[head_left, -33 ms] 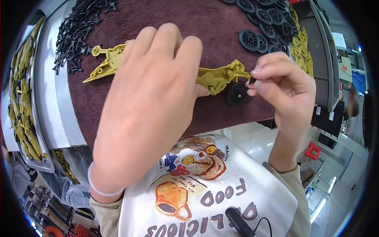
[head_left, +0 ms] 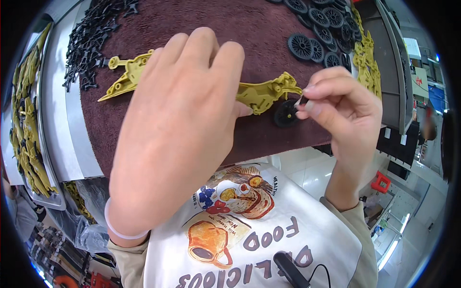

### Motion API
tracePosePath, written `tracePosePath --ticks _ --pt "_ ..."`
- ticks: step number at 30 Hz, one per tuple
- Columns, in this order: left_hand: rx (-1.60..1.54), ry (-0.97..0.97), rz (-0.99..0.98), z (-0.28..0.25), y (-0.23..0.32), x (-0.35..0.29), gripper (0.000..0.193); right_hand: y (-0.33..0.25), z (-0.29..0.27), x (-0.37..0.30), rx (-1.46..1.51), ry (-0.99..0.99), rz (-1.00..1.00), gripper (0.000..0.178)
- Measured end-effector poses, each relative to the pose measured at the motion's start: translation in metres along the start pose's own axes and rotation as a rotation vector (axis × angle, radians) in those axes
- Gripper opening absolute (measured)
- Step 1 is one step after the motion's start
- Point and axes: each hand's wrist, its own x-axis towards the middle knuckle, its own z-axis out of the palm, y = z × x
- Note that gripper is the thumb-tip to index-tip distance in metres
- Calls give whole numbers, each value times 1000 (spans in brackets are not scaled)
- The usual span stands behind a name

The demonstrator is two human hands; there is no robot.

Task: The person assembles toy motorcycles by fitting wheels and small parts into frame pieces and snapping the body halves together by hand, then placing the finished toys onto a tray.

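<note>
A long yellow-green plastic shell point(head_left: 263, 94), shaped like a toy vehicle body, lies across the cloth in front of me. My left hand point(head_left: 185, 101) is closed over its middle and covers much of it, the thumb pressing on the lower edge. At the shell's right end, my right hand point(head_left: 343, 98) pinches a small dark piece point(head_left: 302, 100) between thumb and fingertips; its exact kind is too small to tell. Just beneath that end is a black spoked wheel point(head_left: 286, 114) with a yellow centre, partly behind my right fingertips. Whether the dark piece touches the shell I cannot tell.
A dark red cloth point(head_left: 259, 38) covers the table. Small black plastic parts point(head_left: 98, 43) are heaped at far left, and black spoked wheels point(head_left: 319, 33) at far right. More yellow parts fill a tray point(head_left: 42, 144) on the left and lie in a pile point(head_left: 367, 62) on the right.
The hands, shell and wheel appear very slightly farther left in the picture. Both grips stay the same.
</note>
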Motion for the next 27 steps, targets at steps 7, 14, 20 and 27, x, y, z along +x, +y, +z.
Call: tracePosePath --ticks 7,14,20,27 --pt "-1 -126 10 11 15 9 19 15 1 -23 -52 137 -175 25" --pt "-461 -160 -278 4 27 6 19 23 16 -40 -245 221 -365 24" --pt "-712 -72 -432 7 33 -4 24 31 29 -40 -273 406 -450 29" --pt "-745 9 -421 9 31 -11 21 29 32 -30 -555 310 -635 27"
